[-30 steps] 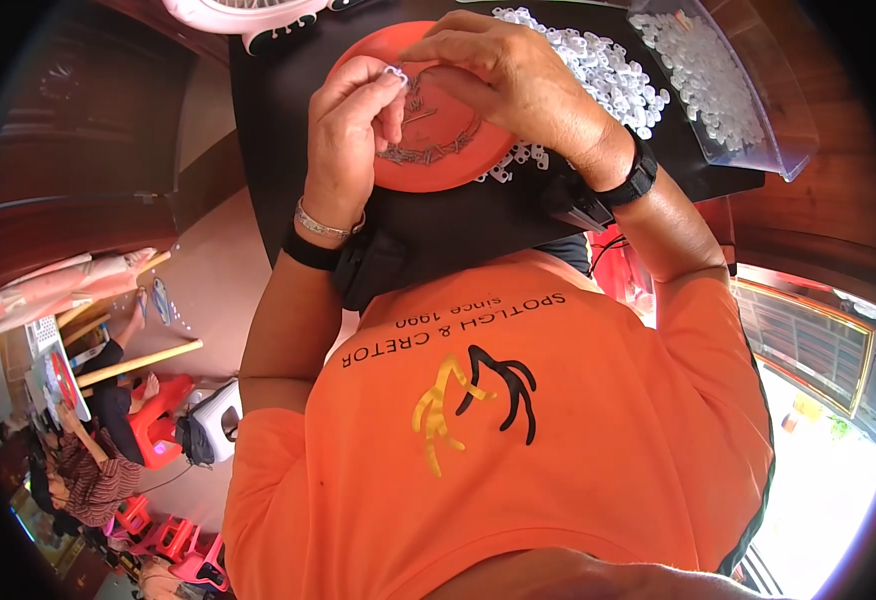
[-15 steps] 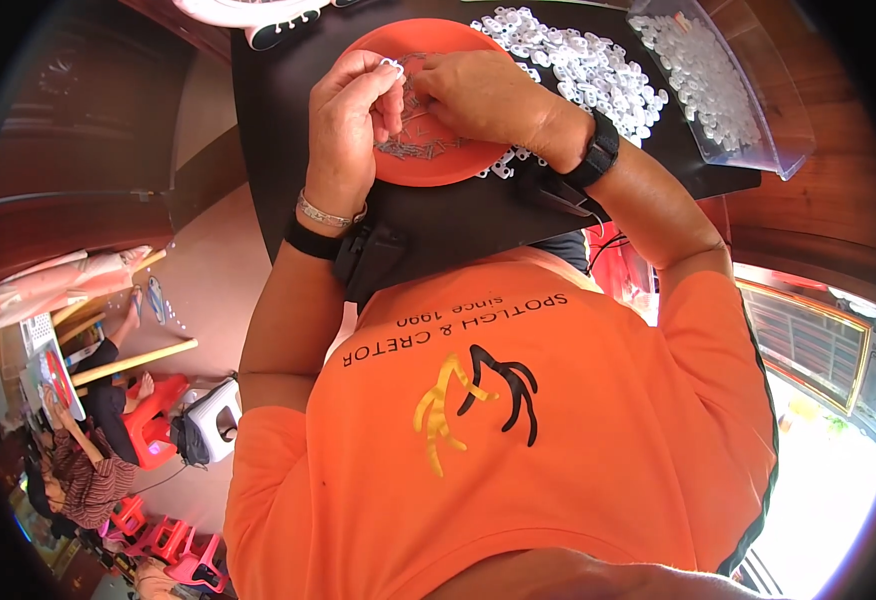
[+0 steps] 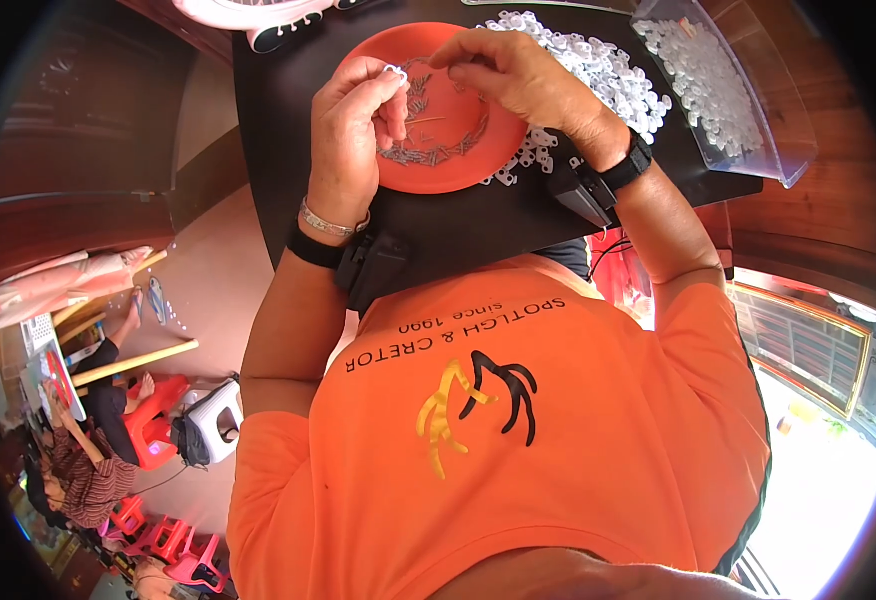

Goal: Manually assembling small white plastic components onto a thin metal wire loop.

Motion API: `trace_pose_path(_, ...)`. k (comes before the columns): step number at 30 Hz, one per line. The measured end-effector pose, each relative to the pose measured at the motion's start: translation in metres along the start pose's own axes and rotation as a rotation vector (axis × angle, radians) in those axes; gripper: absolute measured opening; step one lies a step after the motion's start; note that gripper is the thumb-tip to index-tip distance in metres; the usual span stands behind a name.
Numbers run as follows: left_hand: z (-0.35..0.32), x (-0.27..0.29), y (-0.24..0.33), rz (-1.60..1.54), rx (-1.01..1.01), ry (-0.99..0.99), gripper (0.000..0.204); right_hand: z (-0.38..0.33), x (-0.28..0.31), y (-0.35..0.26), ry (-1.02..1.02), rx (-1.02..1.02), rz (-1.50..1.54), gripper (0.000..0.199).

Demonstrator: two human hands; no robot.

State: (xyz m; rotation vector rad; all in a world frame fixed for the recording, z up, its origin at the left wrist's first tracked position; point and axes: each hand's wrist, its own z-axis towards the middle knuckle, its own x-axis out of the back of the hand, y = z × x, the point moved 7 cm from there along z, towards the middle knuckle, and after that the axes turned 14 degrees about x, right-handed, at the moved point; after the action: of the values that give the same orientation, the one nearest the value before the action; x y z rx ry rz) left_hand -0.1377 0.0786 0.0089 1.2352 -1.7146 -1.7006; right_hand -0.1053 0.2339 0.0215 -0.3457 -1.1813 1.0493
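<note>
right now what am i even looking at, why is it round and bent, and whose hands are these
The picture comes from a wide fisheye camera worn on a person's head, looking down at their own body and hands. That lens bends straight edges and leaves the dark round border. No machine is here, only two bare hands.

The orange shirt fills the lower part; the forearms reach up to a black table. On it sits an orange plate with thin metal pieces spread in a ring. A heap of small white plastic parts lies beside it, and a clear tray at the right holds more.

The left hand pinches one small white part in its fingertip grip. The right hand hovers over the plate; I cannot tell whether it holds anything. Other people sit far off at the lower left.
</note>
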Motion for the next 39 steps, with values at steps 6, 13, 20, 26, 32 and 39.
trace_pose_path(6,0.000,-0.005,-0.007,0.061,0.075,-0.006,0.017,-0.003,-0.001,0.008,0.034,-0.125,0.340,0.018)
trace_pose_path(13,-0.001,-0.005,-0.006,0.088,0.077,0.007,0.018,-0.006,-0.007,0.008,0.025,-0.112,0.469,0.016)
trace_pose_path(20,-0.002,-0.007,-0.005,0.107,0.087,-0.009,0.018,-0.010,-0.007,0.013,0.034,-0.113,0.515,0.020)
trace_pose_path(26,-0.003,-0.015,-0.005,0.314,0.026,-0.012,0.009,-0.013,-0.005,0.011,0.064,-0.131,0.609,0.019)
trace_pose_path(32,-0.005,-0.028,-0.008,0.496,-0.139,-0.124,0.008,-0.012,-0.010,0.003,0.058,-0.091,0.582,0.015)
trace_pose_path(39,-0.001,-0.022,-0.016,0.309,0.178,-0.123,0.017,-0.013,-0.016,-0.003,0.028,-0.082,0.605,0.013)
